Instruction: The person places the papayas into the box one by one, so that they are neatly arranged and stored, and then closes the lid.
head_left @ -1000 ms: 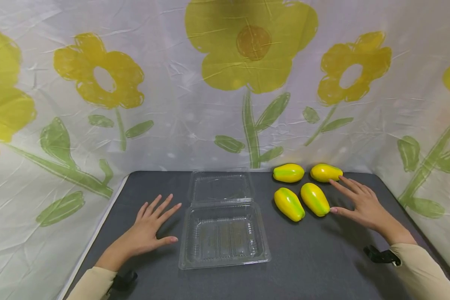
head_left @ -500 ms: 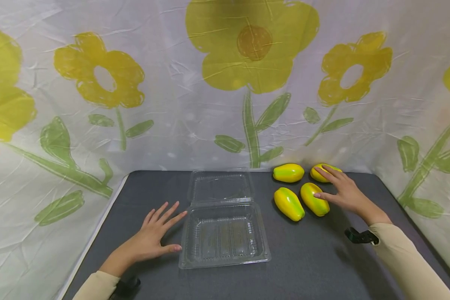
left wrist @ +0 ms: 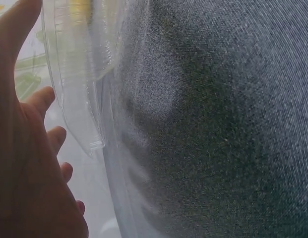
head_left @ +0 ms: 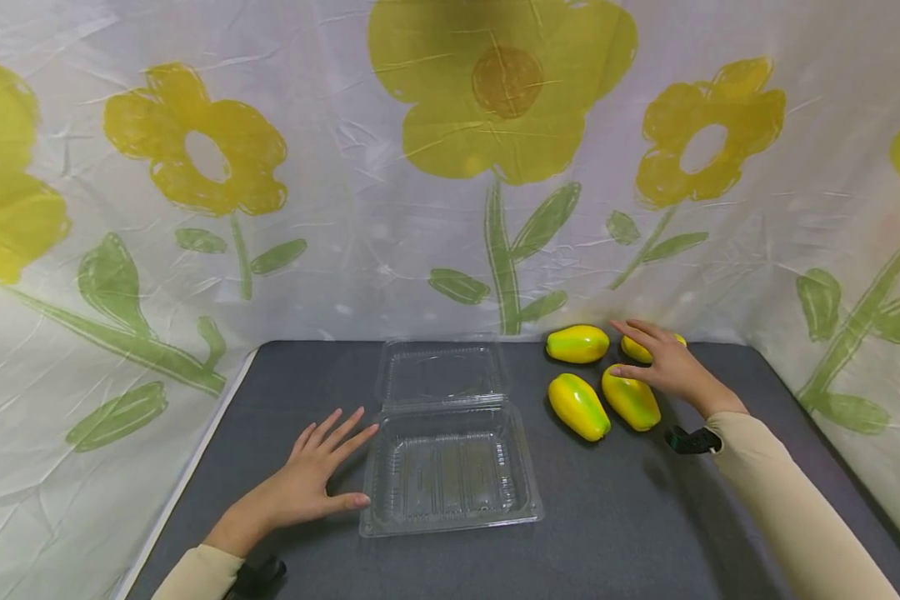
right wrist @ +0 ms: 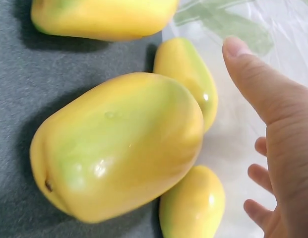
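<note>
While the left hand (head_left: 305, 487) lies flat on the dark grey table (head_left: 630, 533) with its fingers spread and straight, its fingertips sit just beside the left wall of the clear plastic clamshell container (head_left: 450, 471), at about 9 o'clock from the tray. The container's hinged lid (head_left: 441, 372) lies open at 12 o'clock from the tray. In the left wrist view, the transparent rim of the container (left wrist: 77, 89) stands close against the thumb and fingers, though contact cannot be told.

At 2 o'clock from the container, four yellow-green papayas lie in a cluster. The right hand (head_left: 663, 364) hovers over the two on the right, fingers loosely extended and gripping nothing: the far right papaya (head_left: 636, 349) is partly hidden under the fingers, and the near right papaya (head_left: 632, 400) lies just below the thumb. The far left papaya (head_left: 577, 344) and the near left papaya (head_left: 578, 407) lie uncovered. In the right wrist view, one papaya (right wrist: 119, 144) fills the middle, with the open palm to its right.

Behind the table hangs a white sheet (head_left: 345, 208) printed with yellow flowers.
</note>
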